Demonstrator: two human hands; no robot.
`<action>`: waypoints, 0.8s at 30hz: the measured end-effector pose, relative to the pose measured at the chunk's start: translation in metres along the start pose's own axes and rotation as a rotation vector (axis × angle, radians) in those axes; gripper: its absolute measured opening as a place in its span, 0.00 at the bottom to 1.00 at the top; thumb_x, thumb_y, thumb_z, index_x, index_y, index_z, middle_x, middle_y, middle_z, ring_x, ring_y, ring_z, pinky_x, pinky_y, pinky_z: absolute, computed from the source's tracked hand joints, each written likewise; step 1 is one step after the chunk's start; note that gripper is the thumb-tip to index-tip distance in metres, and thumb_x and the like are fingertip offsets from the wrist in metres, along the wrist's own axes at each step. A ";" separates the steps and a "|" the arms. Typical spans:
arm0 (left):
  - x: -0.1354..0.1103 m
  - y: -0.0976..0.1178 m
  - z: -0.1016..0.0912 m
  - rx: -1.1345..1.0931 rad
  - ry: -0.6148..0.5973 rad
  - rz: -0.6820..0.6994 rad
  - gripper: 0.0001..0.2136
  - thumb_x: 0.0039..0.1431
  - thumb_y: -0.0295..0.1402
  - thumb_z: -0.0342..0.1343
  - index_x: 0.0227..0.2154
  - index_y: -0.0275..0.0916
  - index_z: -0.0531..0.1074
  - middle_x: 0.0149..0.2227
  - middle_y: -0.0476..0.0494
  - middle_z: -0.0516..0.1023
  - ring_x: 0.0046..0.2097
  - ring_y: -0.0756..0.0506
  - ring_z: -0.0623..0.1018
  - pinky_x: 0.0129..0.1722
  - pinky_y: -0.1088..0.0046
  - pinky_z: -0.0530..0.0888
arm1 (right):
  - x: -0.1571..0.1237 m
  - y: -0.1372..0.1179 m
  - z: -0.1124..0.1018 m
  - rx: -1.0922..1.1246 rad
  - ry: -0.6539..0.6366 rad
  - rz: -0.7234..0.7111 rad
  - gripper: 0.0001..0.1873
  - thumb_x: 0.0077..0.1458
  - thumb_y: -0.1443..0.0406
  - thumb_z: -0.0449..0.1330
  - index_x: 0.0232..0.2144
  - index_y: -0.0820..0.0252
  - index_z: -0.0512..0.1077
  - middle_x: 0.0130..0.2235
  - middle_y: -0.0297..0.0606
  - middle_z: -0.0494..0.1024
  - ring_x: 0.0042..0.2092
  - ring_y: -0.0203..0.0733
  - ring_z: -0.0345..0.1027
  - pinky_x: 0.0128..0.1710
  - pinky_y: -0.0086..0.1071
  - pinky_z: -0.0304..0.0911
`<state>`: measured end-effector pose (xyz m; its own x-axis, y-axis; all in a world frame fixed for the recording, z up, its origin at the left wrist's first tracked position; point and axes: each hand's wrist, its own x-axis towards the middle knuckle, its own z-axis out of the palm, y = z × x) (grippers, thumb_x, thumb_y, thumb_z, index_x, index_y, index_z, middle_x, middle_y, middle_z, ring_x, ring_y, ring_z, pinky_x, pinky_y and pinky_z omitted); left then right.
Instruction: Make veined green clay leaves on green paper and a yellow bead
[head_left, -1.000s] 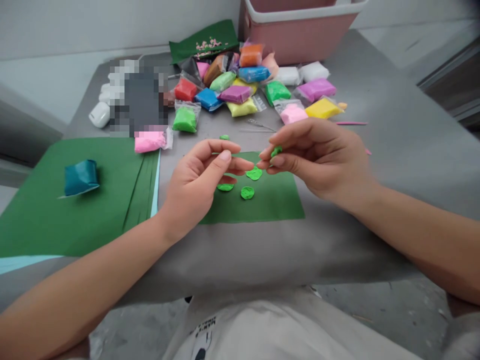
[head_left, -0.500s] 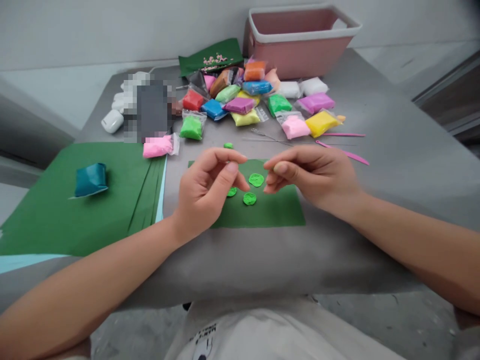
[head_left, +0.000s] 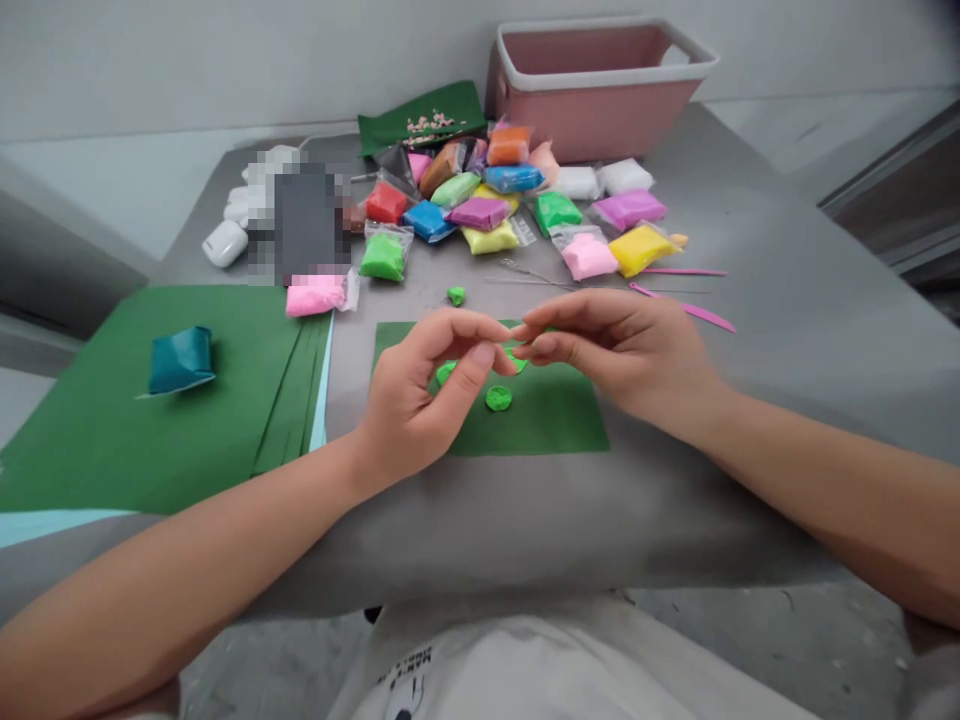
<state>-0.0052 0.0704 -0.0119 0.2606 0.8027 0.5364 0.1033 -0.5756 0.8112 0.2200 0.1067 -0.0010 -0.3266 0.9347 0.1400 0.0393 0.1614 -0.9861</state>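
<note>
My left hand [head_left: 420, 400] and my right hand [head_left: 626, 345] meet fingertip to fingertip over a small dark green paper sheet [head_left: 547, 420]. Both hands are pinched closed, and whatever sits between the fingertips is hidden. Bright green flattened clay discs lie on the sheet. One disc [head_left: 499, 398] is in full view. Another [head_left: 445, 372] peeks out beside my left thumb, and a third [head_left: 517, 363] is partly under my right fingers. A small green clay lump [head_left: 456, 295] rests on the grey table just beyond the sheet.
Several coloured clay packets [head_left: 480, 212] are heaped at the back, in front of a pink bin [head_left: 600, 85]. A stack of green paper [head_left: 112, 420] with a teal packet [head_left: 180, 358] lies left. A pink packet [head_left: 315, 293], pink tools [head_left: 686, 308] and a white case [head_left: 223, 243] lie around.
My hands have drawn together until the fingertips touch, lower over the sheet. The green clay bit seen in my right fingers a second ago no longer shows. The view shifted slightly.
</note>
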 end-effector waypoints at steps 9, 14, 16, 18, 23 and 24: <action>-0.001 -0.005 -0.001 -0.111 -0.020 -0.136 0.08 0.75 0.33 0.58 0.53 0.42 0.72 0.55 0.40 0.84 0.60 0.46 0.84 0.62 0.67 0.81 | -0.001 0.002 0.001 -0.037 0.070 -0.166 0.22 0.50 0.46 0.80 0.34 0.55 0.84 0.32 0.34 0.85 0.32 0.40 0.83 0.36 0.34 0.83; -0.001 -0.001 -0.001 -0.124 -0.029 -0.210 0.09 0.74 0.34 0.58 0.53 0.43 0.70 0.56 0.40 0.85 0.63 0.42 0.83 0.63 0.60 0.81 | -0.002 0.003 0.003 -0.031 0.030 -0.125 0.24 0.59 0.42 0.72 0.33 0.55 0.84 0.29 0.36 0.85 0.29 0.39 0.81 0.32 0.33 0.82; -0.002 0.000 -0.001 -0.143 -0.044 -0.251 0.10 0.75 0.35 0.58 0.54 0.44 0.69 0.57 0.39 0.85 0.65 0.40 0.82 0.60 0.59 0.82 | -0.002 0.002 0.003 -0.076 0.065 -0.154 0.23 0.53 0.43 0.77 0.30 0.55 0.84 0.28 0.34 0.84 0.28 0.37 0.78 0.29 0.29 0.79; -0.002 0.001 -0.001 -0.163 -0.060 -0.272 0.11 0.74 0.36 0.58 0.55 0.45 0.69 0.58 0.38 0.85 0.66 0.38 0.81 0.58 0.58 0.82 | -0.002 0.002 0.003 -0.104 0.101 -0.189 0.22 0.50 0.44 0.79 0.34 0.54 0.86 0.32 0.34 0.86 0.32 0.37 0.80 0.33 0.29 0.80; -0.001 0.003 -0.001 -0.179 -0.067 -0.303 0.13 0.73 0.36 0.60 0.55 0.45 0.68 0.59 0.38 0.85 0.66 0.35 0.81 0.57 0.57 0.81 | -0.002 0.000 0.002 -0.161 0.066 -0.176 0.26 0.58 0.40 0.72 0.30 0.55 0.85 0.28 0.36 0.83 0.28 0.37 0.77 0.29 0.31 0.78; -0.001 0.004 -0.001 -0.180 -0.066 -0.306 0.13 0.73 0.36 0.60 0.56 0.45 0.68 0.59 0.38 0.85 0.67 0.35 0.80 0.56 0.57 0.81 | -0.002 0.000 0.002 -0.171 0.072 -0.173 0.25 0.56 0.41 0.74 0.29 0.55 0.84 0.27 0.35 0.83 0.27 0.37 0.76 0.28 0.30 0.77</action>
<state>-0.0060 0.0678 -0.0089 0.3059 0.9184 0.2510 0.0167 -0.2688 0.9631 0.2186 0.1040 -0.0012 -0.2749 0.9075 0.3177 0.1500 0.3669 -0.9181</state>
